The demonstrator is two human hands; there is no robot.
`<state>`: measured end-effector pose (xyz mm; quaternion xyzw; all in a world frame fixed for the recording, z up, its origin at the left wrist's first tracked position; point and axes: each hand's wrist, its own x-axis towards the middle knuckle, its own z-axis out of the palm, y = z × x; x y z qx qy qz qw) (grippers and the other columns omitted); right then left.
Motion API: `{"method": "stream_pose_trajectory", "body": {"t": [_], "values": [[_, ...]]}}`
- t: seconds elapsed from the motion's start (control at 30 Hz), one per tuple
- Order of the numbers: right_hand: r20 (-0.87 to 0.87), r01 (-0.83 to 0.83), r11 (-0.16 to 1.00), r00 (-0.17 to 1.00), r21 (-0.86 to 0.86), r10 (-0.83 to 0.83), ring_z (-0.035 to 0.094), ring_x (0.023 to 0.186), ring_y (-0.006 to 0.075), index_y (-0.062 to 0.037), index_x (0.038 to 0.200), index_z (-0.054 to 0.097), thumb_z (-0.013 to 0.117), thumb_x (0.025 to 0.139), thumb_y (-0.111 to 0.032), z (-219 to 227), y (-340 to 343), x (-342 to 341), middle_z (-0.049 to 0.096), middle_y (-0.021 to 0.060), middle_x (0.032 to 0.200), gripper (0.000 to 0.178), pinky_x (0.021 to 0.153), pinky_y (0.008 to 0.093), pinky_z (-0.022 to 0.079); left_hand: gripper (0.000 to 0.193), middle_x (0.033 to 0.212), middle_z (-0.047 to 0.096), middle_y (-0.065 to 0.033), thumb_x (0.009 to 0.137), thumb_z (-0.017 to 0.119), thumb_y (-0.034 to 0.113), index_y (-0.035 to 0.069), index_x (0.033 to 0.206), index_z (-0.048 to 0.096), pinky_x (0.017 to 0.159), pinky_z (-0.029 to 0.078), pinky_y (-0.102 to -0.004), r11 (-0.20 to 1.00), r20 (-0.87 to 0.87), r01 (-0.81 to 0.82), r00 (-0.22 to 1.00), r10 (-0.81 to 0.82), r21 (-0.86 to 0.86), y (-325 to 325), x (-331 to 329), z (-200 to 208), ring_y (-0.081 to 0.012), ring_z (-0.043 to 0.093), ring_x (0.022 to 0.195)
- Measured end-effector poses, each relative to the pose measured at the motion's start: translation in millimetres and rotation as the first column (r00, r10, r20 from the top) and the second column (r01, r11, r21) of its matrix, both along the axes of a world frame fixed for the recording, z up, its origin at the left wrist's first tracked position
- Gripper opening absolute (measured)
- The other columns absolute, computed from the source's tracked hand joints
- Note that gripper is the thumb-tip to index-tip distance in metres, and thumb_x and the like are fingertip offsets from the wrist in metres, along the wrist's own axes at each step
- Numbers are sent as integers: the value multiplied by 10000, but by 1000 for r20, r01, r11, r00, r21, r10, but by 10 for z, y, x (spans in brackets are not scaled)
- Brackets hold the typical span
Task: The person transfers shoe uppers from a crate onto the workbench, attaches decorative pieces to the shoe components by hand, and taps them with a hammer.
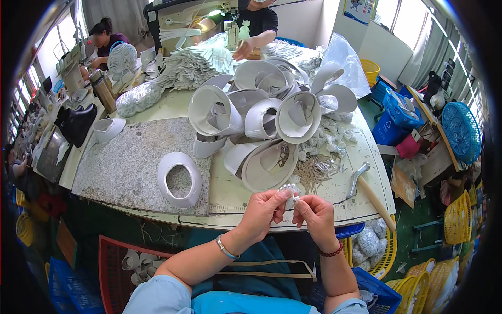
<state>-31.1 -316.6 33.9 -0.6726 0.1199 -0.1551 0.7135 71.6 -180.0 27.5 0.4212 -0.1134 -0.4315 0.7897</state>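
Note:
Close to the table's front edge, my left hand [264,212] pinches a small crinkled whitish piece [289,190] between thumb and fingers. My right hand [316,217] meets it there, thumb and forefinger closed at the same piece; its exact kind is too small to make out. Just beyond my hands lies a heap of white shoe uppers [256,178], curled and stacked in one another. A single white shoe upper [179,201] rests on the speckled grey slab [125,162] to the left. Thin brownish strips [316,170] are scattered beside the heap.
A hammer [375,203] lies at the right, its handle over the table edge. Small clear plastic packets [334,137] sit behind it. Baskets flank me below, one red [107,261], one yellow [389,256]. Across the table a person's hand [243,50] is near a sewing machine [232,34].

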Motion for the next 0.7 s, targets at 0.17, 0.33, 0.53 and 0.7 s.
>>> {"method": "stream_pose_trajectory", "body": {"t": [0.17,0.33,0.53,0.7], "values": [[-11,7,997,1000,77,-6,609,614,65,25,956,639,618,945,-154,43,34,23,638,20,710,181,494,181,466,247,657,536,24,958,604,253,14,957,670,495,387,-208,1000,36,-29,999,29,-2,-3,-5,18,-59,484,549],[-53,19,1000,998,-12,-19,588,582,52,16,934,639,632,936,-166,-1,-8,37,630,12,701,183,476,173,444,272,668,534,35,961,599,259,6,1031,670,503,385,-201,1000,81,-24,996,24,6,-5,-29,6,-53,488,557],[-57,28,997,998,-67,-32,546,541,38,-1,895,625,612,953,-195,-25,22,31,600,-2,679,203,455,167,404,289,682,533,39,964,594,256,4,1088,664,515,382,-196,1000,65,-25,998,25,-1,-3,-27,-10,-52,495,575],[-52,2,999,999,-49,-4,522,535,38,-9,878,610,567,981,-216,-64,6,22,572,-13,663,235,461,176,393,277,694,539,36,965,592,253,17,1088,670,531,395,-202,1000,81,-19,997,18,8,-5,-34,-62,-60,507,591]]}}
